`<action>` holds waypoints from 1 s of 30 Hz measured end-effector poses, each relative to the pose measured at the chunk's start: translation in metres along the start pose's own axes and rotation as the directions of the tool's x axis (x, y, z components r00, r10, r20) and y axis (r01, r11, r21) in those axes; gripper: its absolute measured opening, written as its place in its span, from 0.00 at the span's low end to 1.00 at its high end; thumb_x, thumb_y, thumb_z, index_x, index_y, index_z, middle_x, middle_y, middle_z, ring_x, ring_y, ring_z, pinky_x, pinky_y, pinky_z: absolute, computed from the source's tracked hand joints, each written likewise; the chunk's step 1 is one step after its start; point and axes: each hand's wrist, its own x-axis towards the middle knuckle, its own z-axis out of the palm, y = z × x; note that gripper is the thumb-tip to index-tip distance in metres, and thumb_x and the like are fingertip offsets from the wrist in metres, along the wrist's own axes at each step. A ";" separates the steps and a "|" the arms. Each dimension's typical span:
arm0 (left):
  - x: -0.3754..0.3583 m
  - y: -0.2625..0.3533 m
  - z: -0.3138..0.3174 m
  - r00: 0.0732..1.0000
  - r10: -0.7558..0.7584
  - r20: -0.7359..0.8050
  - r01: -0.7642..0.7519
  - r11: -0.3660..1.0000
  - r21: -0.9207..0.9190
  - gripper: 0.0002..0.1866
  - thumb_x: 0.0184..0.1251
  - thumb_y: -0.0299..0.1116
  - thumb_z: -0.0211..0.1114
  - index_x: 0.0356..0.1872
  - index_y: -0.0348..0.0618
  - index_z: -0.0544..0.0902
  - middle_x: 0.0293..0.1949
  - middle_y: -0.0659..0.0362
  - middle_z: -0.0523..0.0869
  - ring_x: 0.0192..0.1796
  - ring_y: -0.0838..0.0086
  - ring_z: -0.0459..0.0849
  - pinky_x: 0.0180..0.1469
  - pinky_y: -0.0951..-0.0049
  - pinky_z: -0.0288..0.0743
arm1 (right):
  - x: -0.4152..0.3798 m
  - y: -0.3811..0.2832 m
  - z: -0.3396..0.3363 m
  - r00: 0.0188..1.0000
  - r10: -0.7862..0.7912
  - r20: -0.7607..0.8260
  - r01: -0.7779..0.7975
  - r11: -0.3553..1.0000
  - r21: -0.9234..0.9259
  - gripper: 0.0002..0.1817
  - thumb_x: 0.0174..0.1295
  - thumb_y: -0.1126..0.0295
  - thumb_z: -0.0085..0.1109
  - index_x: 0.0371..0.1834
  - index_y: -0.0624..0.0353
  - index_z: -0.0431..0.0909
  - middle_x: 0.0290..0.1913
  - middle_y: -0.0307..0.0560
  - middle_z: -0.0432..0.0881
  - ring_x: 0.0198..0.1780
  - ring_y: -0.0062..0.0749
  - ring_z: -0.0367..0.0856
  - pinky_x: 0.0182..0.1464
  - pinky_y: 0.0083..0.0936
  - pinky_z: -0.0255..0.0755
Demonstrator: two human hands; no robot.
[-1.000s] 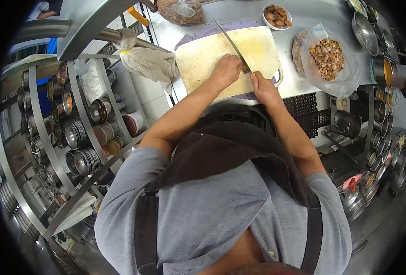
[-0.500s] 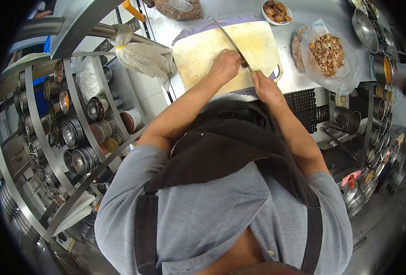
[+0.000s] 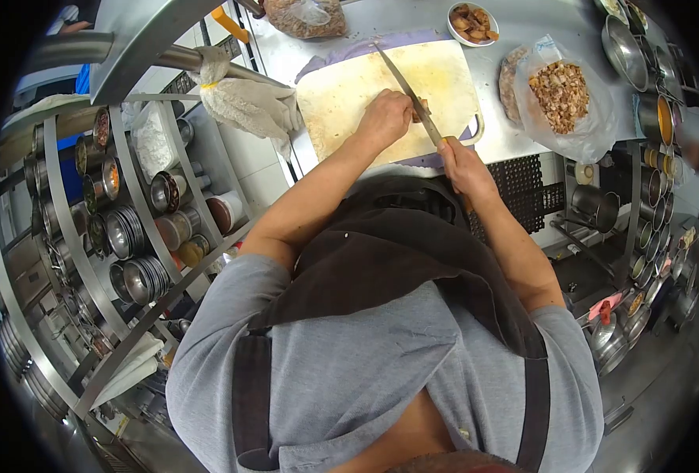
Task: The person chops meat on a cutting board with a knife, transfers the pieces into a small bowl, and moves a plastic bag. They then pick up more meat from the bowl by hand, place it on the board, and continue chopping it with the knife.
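My right hand (image 3: 466, 167) is closed around the handle of a long kitchen knife (image 3: 409, 93). Its blade slants up and to the left over a pale, worn cutting board (image 3: 337, 98). On the board, just left of the blade, my left hand (image 3: 387, 117) has its fingers curled against a small brown piece of food (image 3: 419, 113), partly hidden by the fingers and the blade. Beyond the board's far right corner stands a white bowl (image 3: 473, 41) with brown chunks in it. An open plastic bag of diced brown food (image 3: 559, 96) lies to the right.
Another bag of brown bits (image 3: 306, 17) lies at the back left, and a purple cloth (image 3: 341, 57) shows under the board. A grey towel (image 3: 243, 106) hangs on a rail at left. Shelves with metal bowls (image 3: 144, 280) stand to the left. A metal bowl (image 3: 625, 54) stands at right.
My right hand has drawn the knife back toward my body and slightly to the right. The left hand stays nearly in place, and more of the brown piece shows beside the blade.
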 end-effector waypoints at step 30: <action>-0.014 0.014 -0.003 0.998 0.051 0.035 -0.052 0.997 0.050 0.06 0.56 0.24 0.64 0.35 0.40 0.84 0.34 0.53 0.85 0.41 0.57 0.80 0.47 0.60 0.75 | 0.013 0.013 0.012 0.978 -0.148 -0.148 0.150 0.989 -0.001 0.19 0.76 0.55 0.41 0.47 0.61 0.73 0.34 0.71 0.81 0.41 0.70 0.79 0.42 0.57 0.69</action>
